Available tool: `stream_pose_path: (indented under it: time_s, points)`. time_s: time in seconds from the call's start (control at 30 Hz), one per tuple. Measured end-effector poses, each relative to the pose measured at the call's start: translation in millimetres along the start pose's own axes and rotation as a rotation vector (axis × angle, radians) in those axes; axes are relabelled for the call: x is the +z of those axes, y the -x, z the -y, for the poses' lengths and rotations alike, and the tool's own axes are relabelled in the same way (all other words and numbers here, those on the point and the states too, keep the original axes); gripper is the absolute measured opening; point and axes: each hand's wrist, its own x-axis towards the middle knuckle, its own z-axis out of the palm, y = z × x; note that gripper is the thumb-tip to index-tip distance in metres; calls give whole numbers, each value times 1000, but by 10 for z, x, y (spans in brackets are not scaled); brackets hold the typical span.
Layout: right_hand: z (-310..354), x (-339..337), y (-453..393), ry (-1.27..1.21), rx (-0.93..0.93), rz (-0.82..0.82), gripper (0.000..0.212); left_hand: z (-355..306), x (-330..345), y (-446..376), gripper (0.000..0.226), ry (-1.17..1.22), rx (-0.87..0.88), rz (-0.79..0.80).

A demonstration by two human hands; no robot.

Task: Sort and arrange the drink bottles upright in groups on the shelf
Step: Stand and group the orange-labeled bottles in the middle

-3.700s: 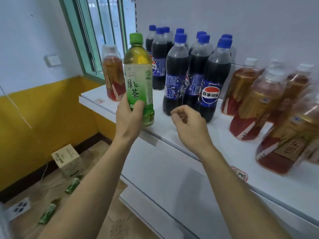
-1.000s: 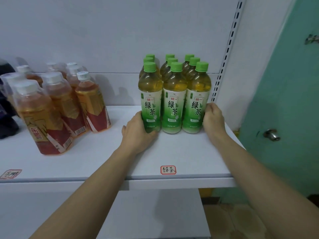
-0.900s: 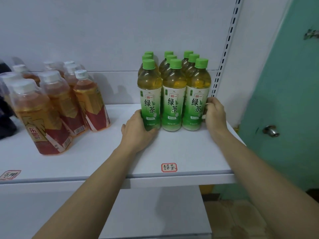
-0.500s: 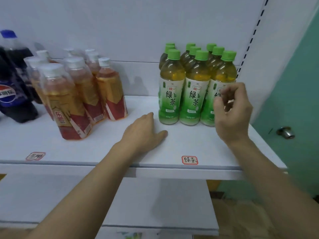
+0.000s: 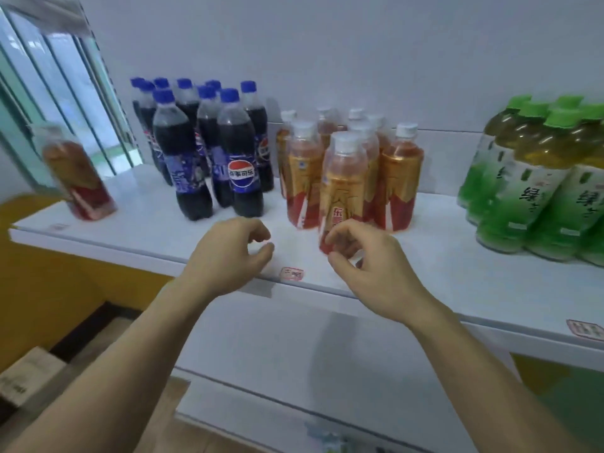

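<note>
On the white shelf [image 5: 457, 276] stand three groups of upright bottles: dark cola bottles [image 5: 238, 158] with blue caps at the left, red-and-gold tea bottles [image 5: 343, 178] with white caps in the middle, and green tea bottles [image 5: 536, 178] at the right. One more red tea bottle [image 5: 78, 178] stands alone at the shelf's far left end. My left hand [image 5: 228, 253] hovers over the shelf's front edge, fingers loosely curled, holding nothing. My right hand [image 5: 366, 259] is just in front of the nearest red tea bottle, fingers loosely curled and empty.
A window [image 5: 65, 93] with a teal frame is at the left behind the shelf. Red price tags [image 5: 292, 274] sit on the shelf's front edge. A lower shelf [image 5: 294, 371] lies below. A cardboard box [image 5: 26, 374] is on the floor at the lower left.
My view has swung left from the green tea group to the cola and red tea groups. Both hands left the green tea bottles and now hang empty in front of the red tea bottles.
</note>
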Motion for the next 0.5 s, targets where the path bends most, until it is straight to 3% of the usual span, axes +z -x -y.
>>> stream_pose_path:
  time_s: [0.1,0.2,0.33,0.5]
  points:
    - [124,441,-189,33,17,-37,13,605,-37,-47,26,-10,-69,-39]
    - [154,719,-224,119,73,-84,14,963,34,-32,28,19,-26,-28]
    - [121,841,-162,301,75,-109,12,1014,150,-46,24,-5,36,-82]
    - [158,835,-93,276,90,-130,14,844,189,-259,26,15,150,73]
